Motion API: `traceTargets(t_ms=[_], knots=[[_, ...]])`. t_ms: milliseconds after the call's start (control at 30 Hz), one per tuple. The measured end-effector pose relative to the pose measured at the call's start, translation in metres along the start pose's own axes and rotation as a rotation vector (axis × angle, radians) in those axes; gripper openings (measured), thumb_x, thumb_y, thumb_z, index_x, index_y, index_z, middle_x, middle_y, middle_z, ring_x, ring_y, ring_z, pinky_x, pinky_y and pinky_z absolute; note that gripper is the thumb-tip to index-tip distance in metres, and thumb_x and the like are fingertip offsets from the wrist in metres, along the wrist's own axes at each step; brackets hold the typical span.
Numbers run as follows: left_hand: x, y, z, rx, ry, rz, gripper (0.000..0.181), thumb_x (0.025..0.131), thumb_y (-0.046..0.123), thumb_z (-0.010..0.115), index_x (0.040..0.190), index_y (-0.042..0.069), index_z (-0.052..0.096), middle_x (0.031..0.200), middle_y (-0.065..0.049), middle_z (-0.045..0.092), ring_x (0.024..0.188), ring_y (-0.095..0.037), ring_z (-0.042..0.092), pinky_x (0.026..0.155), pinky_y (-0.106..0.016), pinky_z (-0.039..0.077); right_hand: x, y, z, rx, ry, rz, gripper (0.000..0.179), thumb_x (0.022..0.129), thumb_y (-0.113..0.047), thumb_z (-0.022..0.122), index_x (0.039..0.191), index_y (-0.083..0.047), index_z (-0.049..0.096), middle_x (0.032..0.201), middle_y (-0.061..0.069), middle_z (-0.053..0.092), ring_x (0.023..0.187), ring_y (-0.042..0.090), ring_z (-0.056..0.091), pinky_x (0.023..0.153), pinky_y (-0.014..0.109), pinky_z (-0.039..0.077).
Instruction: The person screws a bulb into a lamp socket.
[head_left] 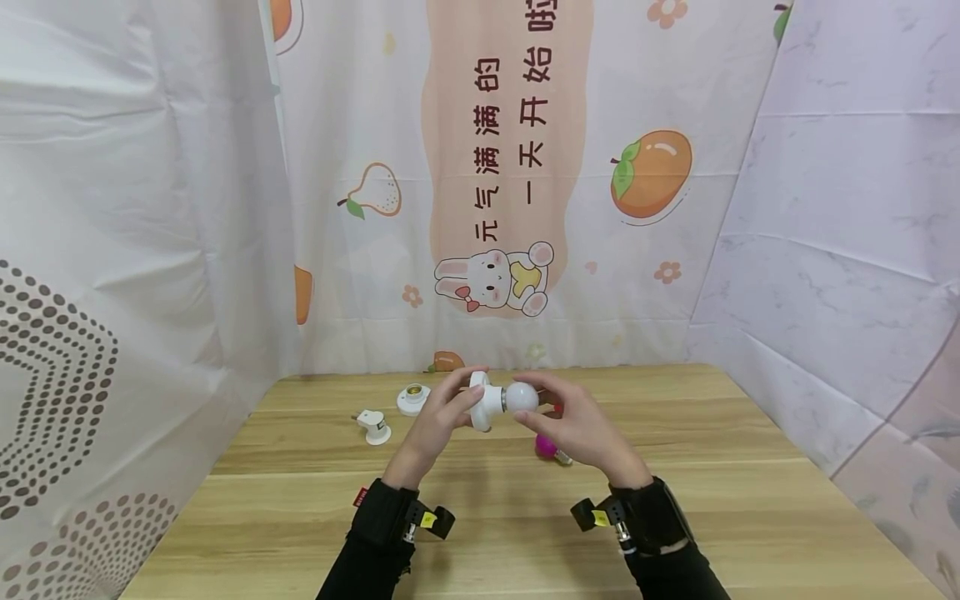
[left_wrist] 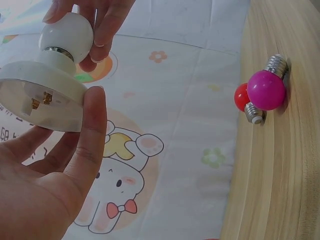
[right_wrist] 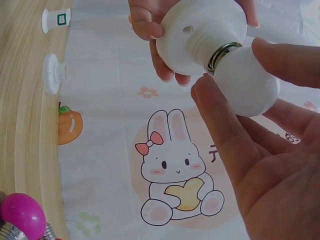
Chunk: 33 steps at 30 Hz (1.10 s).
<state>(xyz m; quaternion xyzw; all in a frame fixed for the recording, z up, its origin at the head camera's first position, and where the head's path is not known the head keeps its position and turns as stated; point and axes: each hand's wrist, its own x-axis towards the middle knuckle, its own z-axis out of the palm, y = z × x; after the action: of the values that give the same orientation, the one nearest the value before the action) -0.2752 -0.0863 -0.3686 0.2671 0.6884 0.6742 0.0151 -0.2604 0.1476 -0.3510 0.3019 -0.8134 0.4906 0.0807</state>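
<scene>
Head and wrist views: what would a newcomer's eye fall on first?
Likely the white bulb in the right grip, meeting the lamp holder in the left grip, above the wooden table. Next, the magenta bulb and red bulb lying together on that table, and the cartoon rabbit on the backdrop.

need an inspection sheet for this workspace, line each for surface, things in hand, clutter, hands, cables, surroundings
Surface: wood-grain table, pale.
Things in hand: white bulb at the mouth of a white lamp holder; some bare metal shows between them.
Clutter: second holder and white fitting on the left; magenta bulb and red bulb close together on the right.
Hands: left hand grips the lamp holder's wide base; right hand holds the white bulb between fingers and thumb.
Cables: nothing seen on the table.
Surroundings: rabbit-and-fruit print curtain behind, pale sheets at both sides.
</scene>
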Motion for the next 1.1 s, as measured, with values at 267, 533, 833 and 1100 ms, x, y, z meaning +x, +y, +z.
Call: traceTargets(t_ms=[267,533,833,1100], knots=[[0.0001,-0.0010,-0.0006,-0.003,-0.004,0.002,0.051,0.106,0.029,0.048,0.149,0.002,0.043,0.130,-0.021,0.051,0.107,-0.022,0.056,0.088,-0.046,0.055,0.0000,-0.0010,-0.0001,-0.002,0.002,0.011,0.048,0.094,-0.018,0.075,0.138,-0.004,0.060,0.123,0.008,0.066,0.099,0.022,0.067,0.078,0.032,0.058],[0.0000,-0.0015,-0.0008,-0.001,-0.008,0.007,0.052,0.106,0.030,0.048,0.149,0.001,0.044,0.126,-0.020,0.052,0.107,-0.022,0.056,0.087,-0.043,0.056,-0.0001,-0.0017,0.0005,0.001,0.009,0.038,0.046,0.094,-0.019,0.075,0.137,-0.008,0.061,0.122,0.007,0.067,0.099,0.021,0.067,0.079,0.032,0.058],[0.0001,-0.0006,-0.0007,-0.012,-0.008,0.008,0.052,0.106,0.029,0.048,0.149,0.001,0.044,0.126,-0.019,0.052,0.105,-0.022,0.056,0.085,-0.041,0.057,0.0002,-0.0024,0.0010,-0.012,0.016,0.039,0.046,0.095,-0.021,0.074,0.137,-0.008,0.061,0.122,0.008,0.067,0.103,0.024,0.067,0.082,0.035,0.057],[0.0000,-0.0005,-0.0004,-0.008,-0.005,-0.001,0.053,0.106,0.030,0.049,0.149,0.001,0.043,0.125,-0.018,0.050,0.104,-0.023,0.057,0.085,-0.045,0.057,0.0005,0.0001,0.0023,0.047,0.046,-0.071,0.043,0.095,-0.012,0.073,0.136,-0.007,0.061,0.136,0.015,0.059,0.121,0.032,0.058,0.083,0.034,0.059]])
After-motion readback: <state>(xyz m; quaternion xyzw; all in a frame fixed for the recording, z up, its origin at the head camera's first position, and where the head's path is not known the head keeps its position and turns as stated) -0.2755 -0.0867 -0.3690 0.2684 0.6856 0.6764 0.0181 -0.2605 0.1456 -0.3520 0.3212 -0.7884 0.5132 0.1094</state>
